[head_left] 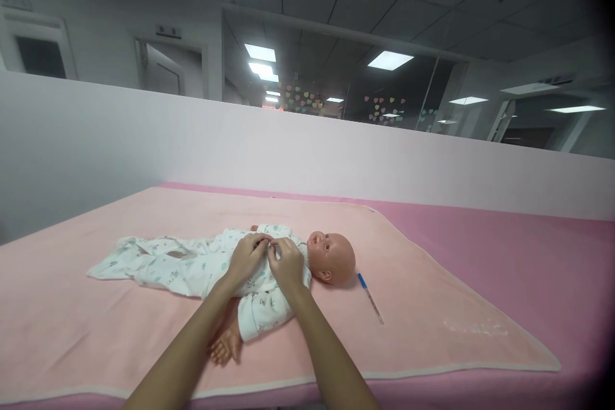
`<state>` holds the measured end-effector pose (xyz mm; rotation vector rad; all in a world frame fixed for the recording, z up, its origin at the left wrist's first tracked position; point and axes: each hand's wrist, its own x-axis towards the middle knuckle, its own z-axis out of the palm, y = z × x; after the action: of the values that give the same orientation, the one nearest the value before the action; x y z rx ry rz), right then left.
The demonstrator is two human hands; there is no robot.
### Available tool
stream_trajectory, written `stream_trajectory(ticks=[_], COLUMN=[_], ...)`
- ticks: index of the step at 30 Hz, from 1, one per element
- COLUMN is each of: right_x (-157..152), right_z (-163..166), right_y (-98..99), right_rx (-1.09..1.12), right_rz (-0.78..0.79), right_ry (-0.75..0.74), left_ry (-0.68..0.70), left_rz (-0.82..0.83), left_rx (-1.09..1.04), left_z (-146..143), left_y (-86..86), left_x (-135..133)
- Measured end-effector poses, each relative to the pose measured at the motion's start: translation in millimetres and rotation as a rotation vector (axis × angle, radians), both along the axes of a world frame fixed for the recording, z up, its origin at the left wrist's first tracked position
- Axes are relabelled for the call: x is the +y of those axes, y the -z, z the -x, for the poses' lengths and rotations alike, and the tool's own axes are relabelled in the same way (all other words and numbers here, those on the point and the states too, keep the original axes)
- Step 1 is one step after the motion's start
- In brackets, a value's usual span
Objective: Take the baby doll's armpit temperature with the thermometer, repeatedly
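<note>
A baby doll [339, 259] lies on its back, its bald head to the right. It wears a white printed baby outfit [177, 275], with the legs stretched out to the left. Over the doll's chest, my left hand [246, 257] pinches the front of the outfit. My right hand [287, 264] is closed beside it, fingertips almost meeting the left ones on the same cloth. Whatever fastening lies between the fingertips is too small to make out. One doll hand [227, 344] sticks out of its sleeve below my wrists.
A peach blanket [423, 333] with a pale edge lies under the doll, on a pink surface [528, 256]. To the right of the head is a slim clear stick with a blue end [371, 300], like a thermometer. A white partition [307, 147] rises behind.
</note>
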<state>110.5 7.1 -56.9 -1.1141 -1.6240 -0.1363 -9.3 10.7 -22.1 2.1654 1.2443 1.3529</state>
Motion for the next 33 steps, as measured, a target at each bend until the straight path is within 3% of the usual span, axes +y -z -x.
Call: stream_trajectory(ticks=[4, 9, 20, 30, 33], right_x=[-0.8, -1.1, -5.2, 2.0, 0.4], right_z=[-0.5, -1.1, -1.6, -7.4, -8.1], right_y=[-0.5, -1.0, -3.8, -5.4, -7.4], right_rx=[0.013, 0.016, 0.002, 0.205, 0.165], right_rz=[0.009, 0.016, 0.013, 0.026, 0.024], right_ry=[-0.009, -0.024, -0.037, 0.02, 0.018], left_ry=[0.014, -0.067, -0.062, -0.07, -0.071], left_rz=[0.026, -0.014, 0.04, -0.039, -0.047], left_rx=[0.016, 0.119, 0.113, 0.199, 0.193], left_z=[0.6, 0.8, -0.1, 0.6, 0.6], left_y=[0.2, 3.0, -1.4, 4.0, 4.8], left_x=[-1.1, 1.6, 1.3, 5.0, 5.0])
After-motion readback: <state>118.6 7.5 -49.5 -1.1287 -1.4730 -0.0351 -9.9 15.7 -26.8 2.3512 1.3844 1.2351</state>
